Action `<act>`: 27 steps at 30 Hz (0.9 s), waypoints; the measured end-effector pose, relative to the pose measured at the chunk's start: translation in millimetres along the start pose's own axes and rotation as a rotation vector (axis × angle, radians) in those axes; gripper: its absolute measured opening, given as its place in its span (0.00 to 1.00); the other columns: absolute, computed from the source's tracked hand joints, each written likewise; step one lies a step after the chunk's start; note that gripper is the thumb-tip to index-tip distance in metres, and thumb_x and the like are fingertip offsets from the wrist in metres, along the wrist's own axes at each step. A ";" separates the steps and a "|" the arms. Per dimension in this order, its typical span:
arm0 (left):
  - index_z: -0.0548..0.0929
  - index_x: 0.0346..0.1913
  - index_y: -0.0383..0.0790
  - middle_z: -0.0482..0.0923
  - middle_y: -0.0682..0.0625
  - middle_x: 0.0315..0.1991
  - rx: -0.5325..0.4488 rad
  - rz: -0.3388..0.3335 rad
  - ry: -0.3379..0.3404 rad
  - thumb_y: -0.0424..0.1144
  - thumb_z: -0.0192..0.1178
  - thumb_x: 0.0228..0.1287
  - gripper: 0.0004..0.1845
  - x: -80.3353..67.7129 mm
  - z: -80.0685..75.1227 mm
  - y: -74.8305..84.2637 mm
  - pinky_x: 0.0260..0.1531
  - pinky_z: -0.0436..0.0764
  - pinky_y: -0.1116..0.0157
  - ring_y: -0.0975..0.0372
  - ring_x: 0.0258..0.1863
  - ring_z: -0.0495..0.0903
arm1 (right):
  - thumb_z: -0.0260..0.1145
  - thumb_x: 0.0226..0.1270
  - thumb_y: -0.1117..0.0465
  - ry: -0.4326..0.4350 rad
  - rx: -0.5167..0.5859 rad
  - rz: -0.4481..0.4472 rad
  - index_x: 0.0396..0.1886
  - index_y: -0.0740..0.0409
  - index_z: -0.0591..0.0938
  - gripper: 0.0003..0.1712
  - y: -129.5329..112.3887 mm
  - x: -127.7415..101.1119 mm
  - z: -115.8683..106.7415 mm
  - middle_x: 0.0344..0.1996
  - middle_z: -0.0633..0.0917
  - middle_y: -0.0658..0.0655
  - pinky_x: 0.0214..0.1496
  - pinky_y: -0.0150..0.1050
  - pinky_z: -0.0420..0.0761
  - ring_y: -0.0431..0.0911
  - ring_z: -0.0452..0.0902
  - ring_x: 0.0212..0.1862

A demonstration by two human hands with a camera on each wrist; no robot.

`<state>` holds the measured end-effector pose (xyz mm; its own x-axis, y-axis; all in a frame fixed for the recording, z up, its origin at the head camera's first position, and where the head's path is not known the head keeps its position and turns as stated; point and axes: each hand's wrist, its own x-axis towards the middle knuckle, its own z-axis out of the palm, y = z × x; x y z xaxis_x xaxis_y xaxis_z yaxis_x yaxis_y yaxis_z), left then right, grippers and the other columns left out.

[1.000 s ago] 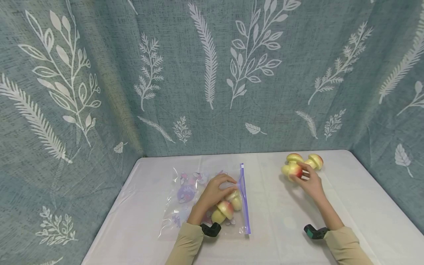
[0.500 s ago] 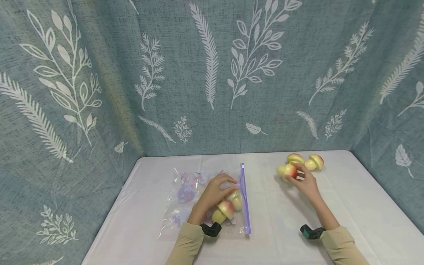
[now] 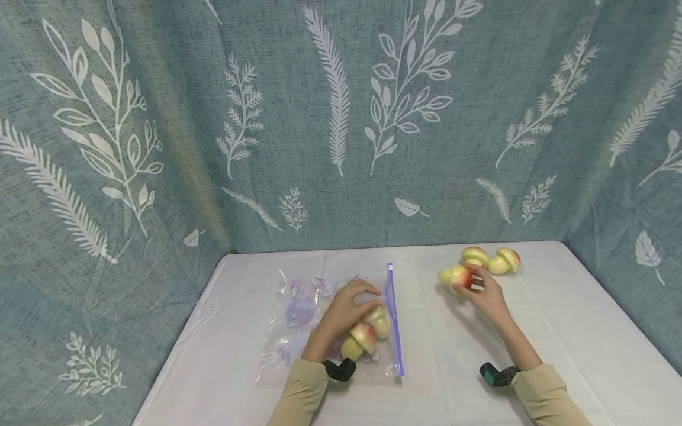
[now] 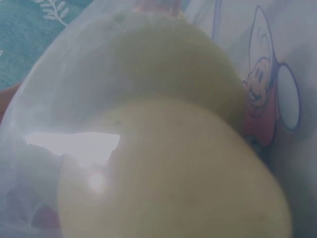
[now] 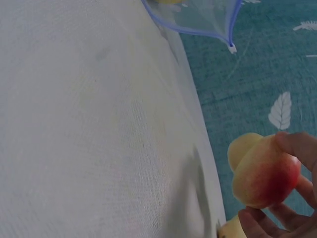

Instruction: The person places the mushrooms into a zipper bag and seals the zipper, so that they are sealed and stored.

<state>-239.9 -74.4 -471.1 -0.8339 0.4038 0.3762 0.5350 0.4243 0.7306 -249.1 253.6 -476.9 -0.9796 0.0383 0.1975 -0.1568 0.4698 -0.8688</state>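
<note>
A clear zip bag (image 3: 298,319) with cartoon prints and a purple zip strip (image 3: 393,319) lies flat on the white table (image 3: 224,367). Inside it sit two yellow-red toy mushrooms (image 3: 367,334). My left hand (image 3: 346,307) rests on the bag by its mouth, fingers curled over the plastic. The left wrist view is filled by a yellow mushroom (image 4: 168,163) behind plastic. My right hand (image 3: 482,293) holds another toy mushroom (image 3: 455,277) just above the table; it shows as a red-yellow mushroom (image 5: 265,173) in the right wrist view, pinched by the fingers (image 5: 292,144).
Two more toy mushrooms (image 3: 490,259) lie at the back right of the table. A teal leaf-print curtain (image 3: 341,118) closes off the back and both sides. The bag's purple-edged mouth (image 5: 198,25) appears at the top of the right wrist view.
My right hand has carried its mushroom a little to the left, away from the two at the back right. My left hand and the bag have stayed put.
</note>
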 end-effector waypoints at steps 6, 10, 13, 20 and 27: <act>0.83 0.41 0.47 0.82 0.54 0.42 0.007 0.010 -0.003 0.48 0.62 0.58 0.12 -0.4 0.3 -0.6 0.70 0.54 0.55 0.49 0.61 0.70 | 0.70 0.57 0.58 -0.018 -0.005 0.000 0.63 0.61 0.68 0.35 -1.3 -1.1 4.4 0.57 0.72 0.67 0.42 0.21 0.75 0.60 0.73 0.53; 0.83 0.41 0.48 0.81 0.54 0.42 0.009 0.005 -0.004 0.49 0.62 0.59 0.11 -0.8 -0.2 -0.3 0.70 0.55 0.54 0.49 0.61 0.69 | 0.70 0.56 0.57 -0.020 -0.026 -0.012 0.62 0.60 0.69 0.35 -1.7 -1.1 6.8 0.56 0.73 0.67 0.47 0.33 0.80 0.60 0.74 0.53; 0.83 0.41 0.48 0.81 0.54 0.43 0.010 -0.004 -0.006 0.49 0.62 0.59 0.11 -0.9 -0.5 0.1 0.70 0.55 0.54 0.48 0.62 0.68 | 0.70 0.56 0.58 -0.023 -0.028 -0.029 0.62 0.60 0.69 0.34 -2.3 -2.2 8.3 0.56 0.73 0.67 0.48 0.38 0.80 0.60 0.74 0.52; 0.83 0.41 0.47 0.81 0.53 0.44 0.005 -0.020 -0.017 0.49 0.62 0.59 0.12 -0.6 -1.0 1.2 0.70 0.54 0.53 0.47 0.63 0.66 | 0.71 0.55 0.61 -0.042 -0.003 -0.052 0.61 0.61 0.70 0.33 -3.1 -4.4 12.8 0.56 0.74 0.67 0.47 0.36 0.81 0.61 0.74 0.52; 0.83 0.41 0.47 0.81 0.53 0.44 0.006 -0.021 -0.013 0.47 0.62 0.58 0.11 -0.1 -0.3 0.6 0.70 0.55 0.53 0.48 0.63 0.67 | 0.71 0.55 0.60 -0.062 0.001 -0.058 0.60 0.61 0.71 0.32 -3.8 -4.2 18.0 0.55 0.74 0.68 0.50 0.48 0.81 0.61 0.75 0.51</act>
<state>-239.5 -74.5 -470.5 -0.8433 0.4048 0.3535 0.5182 0.4379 0.7347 -246.7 235.7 -482.5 -0.9747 -0.0436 0.2191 -0.2136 0.4685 -0.8572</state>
